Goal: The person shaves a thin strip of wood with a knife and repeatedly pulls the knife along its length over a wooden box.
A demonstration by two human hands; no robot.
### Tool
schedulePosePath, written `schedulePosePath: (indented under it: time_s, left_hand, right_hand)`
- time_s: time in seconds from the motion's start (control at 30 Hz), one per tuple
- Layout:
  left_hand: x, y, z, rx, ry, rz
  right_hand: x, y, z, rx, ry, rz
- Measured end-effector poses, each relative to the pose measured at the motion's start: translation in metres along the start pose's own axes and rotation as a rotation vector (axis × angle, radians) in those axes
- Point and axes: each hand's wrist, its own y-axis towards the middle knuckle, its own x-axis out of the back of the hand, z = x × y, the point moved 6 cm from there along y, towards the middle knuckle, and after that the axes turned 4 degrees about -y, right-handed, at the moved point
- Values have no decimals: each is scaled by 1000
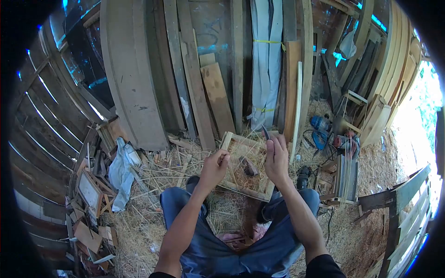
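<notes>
My right hand (277,160) is closed around a thin, dark, pointed blade (265,133) that sticks up past the fingers; its handle is hidden in the palm. My left hand (214,169) is curled with thumb and fingers together, and whatever it pinches is too small to make out. Between and beyond the hands, a rectangular wooden frame (243,190) lies tilted on the ground near my feet. Inside its outline sits a dark brown chunk of wood (251,167) among shavings.
Tall planks (134,74) and a pale wrapped bundle (266,60) lean on the wall ahead. At right are blue power tools (321,125) and a red machine (346,143) with cables. Scrap wood (90,236) and a plastic sheet (123,176) lie at left. Shavings cover the floor.
</notes>
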Motion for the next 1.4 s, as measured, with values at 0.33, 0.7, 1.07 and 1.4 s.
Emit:
schedulePosePath:
  time_s: [0.33, 0.7, 1.07, 1.4]
  left_hand:
    - [-18, -9, -19, -24, -198, 115]
    - [-29, -18, 0, 172, -446, 262]
    - [-37, -23, -3, 519, -768, 400]
    - [-37, -25, 2, 454, -746, 319]
  right_hand:
    - [-44, -32, -18, -981, 1156, 785]
    - [-37, -38, -37, -906, 1024, 782]
    - [-40, -31, -36, -931, 997, 804]
    - [-41, -44, -25, -941, 1025, 909]
